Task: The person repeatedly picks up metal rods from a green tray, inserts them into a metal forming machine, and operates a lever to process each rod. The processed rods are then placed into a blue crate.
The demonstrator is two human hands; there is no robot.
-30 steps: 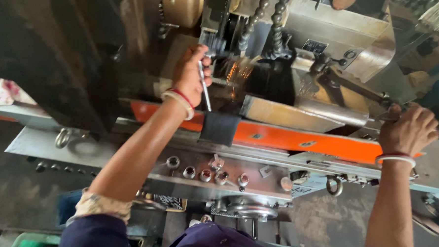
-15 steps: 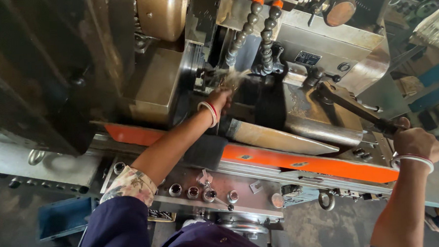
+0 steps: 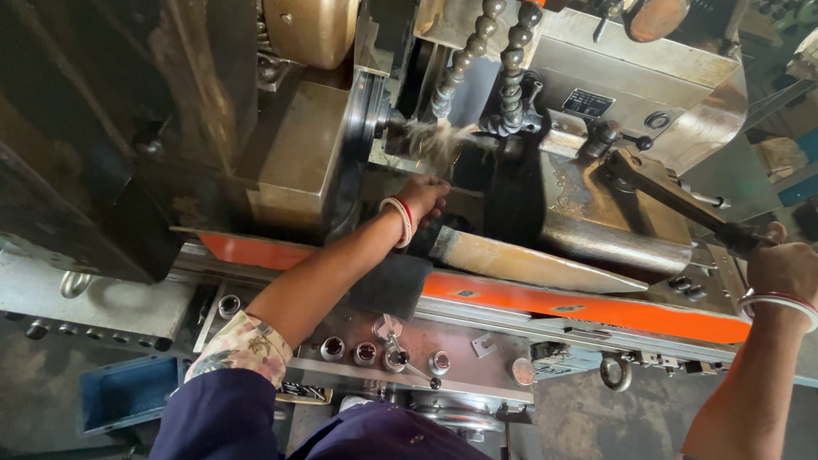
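My left hand (image 3: 423, 200), with red and white bangles at the wrist, reaches into the working gap of a large metal machine, just below the spindle (image 3: 381, 121), where liquid sprays. Its fingertips are hidden in the dark gap, so what they hold is unclear. Two segmented coolant hoses with orange tips (image 3: 475, 48) hang over that spot. At the far right, my right hand (image 3: 791, 276) is closed around the end of a long dark metal lever (image 3: 665, 196) that runs up to the grey machine head (image 3: 641, 73).
An orange strip (image 3: 578, 303) runs along the machine's front rail. Below it lies a grey panel with several round knobs (image 3: 368, 353). A blue box (image 3: 122, 392) sits low at the left. A big brass-coloured cylinder (image 3: 313, 23) stands at the top.
My left hand, which held a thin metal rod in front of the machine, has moved deeper into the gap by the spindle. My right hand stays on the lever.
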